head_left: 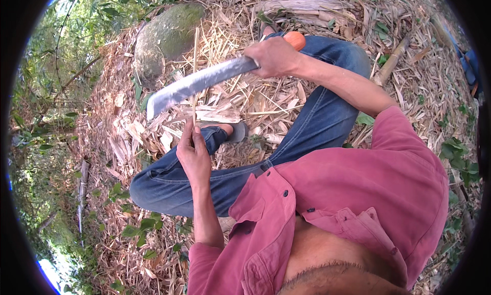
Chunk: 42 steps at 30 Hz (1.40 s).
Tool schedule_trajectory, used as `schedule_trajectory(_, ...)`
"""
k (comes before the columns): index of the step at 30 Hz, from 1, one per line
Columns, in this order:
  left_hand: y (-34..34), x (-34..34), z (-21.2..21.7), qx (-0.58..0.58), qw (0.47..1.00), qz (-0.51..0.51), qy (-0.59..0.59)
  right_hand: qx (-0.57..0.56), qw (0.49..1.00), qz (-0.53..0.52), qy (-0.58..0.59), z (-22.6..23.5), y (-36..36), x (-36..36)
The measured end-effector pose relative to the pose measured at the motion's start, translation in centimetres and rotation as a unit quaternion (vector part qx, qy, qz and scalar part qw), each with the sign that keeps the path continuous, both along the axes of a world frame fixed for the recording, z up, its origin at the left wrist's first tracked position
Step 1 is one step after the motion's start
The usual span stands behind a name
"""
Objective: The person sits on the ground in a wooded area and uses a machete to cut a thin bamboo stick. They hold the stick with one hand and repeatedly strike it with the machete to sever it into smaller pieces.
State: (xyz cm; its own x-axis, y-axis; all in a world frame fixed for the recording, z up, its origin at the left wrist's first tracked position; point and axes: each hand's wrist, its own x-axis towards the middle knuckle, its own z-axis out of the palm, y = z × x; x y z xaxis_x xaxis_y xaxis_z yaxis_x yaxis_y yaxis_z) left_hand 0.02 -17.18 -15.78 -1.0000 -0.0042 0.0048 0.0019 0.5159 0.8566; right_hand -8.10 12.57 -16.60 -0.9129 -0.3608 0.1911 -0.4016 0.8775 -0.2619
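Observation:
My right hand (273, 56) is closed round the orange handle (295, 40) of a machete. The broad grey blade (204, 82) points left and slightly toward me, crossing over a thin pale strip of wood or bamboo (196, 44). Between thumb and fingers, my left hand (194, 151) pinches the near end of that strip, which stands out away from me past the blade. Whether the blade's edge touches the strip I cannot tell. Both hands are above the ground between my bent legs in blue jeans (312, 118).
A mossy rounded stone (171, 37) lies beyond the blade at the upper left. Dry husks and shavings (123, 141) cover the ground. A split log (307, 11) is at the far side, a bamboo piece (393, 61) at the right. Green plants (143, 228) grow at the left.

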Motion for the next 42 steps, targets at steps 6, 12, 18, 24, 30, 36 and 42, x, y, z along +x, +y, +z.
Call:
schedule_trajectory(6, 0.1, 2.0, 1.6, 0.037, 0.998, -0.025, -0.034, -0.016, 0.994, -0.075, -0.075, -0.5, 1.6, -1.9)
schedule_trajectory(12, -1.0, 3.0, 1.9, 0.029, 1.0, 0.0, -0.006, -0.042, 0.985, -0.167, -0.034, 0.3, 6.4, -5.0)
schedule_trajectory(18, 0.2, 2.5, 3.5, -0.059, 0.996, 0.027, 0.061, -0.097, 0.988, -0.12, -0.002, 5.7, 5.5, -1.3)
schedule_trajectory(24, -0.6, 2.4, 2.9, -0.044, 0.991, 0.019, 0.125, -0.102, 0.989, -0.101, 0.023, 10.3, 3.5, 1.3)
schedule_trajectory(30, 0.5, 1.6, 3.4, 0.14, 0.99, -0.003, -0.012, 0.027, 0.998, -0.034, 0.055, 12.6, 2.3, 1.6)
schedule_trajectory(36, 1.3, 0.7, 2.4, 0.275, 0.957, -0.053, -0.077, 0.148, 0.986, 0.055, 0.054, 13.0, -0.4, 2.7)
schedule_trajectory(42, 4.0, 0.4, 4.5, 0.275, 0.957, -0.046, -0.084, 0.164, 0.982, 0.078, 0.044, 11.5, 0.1, 1.8)
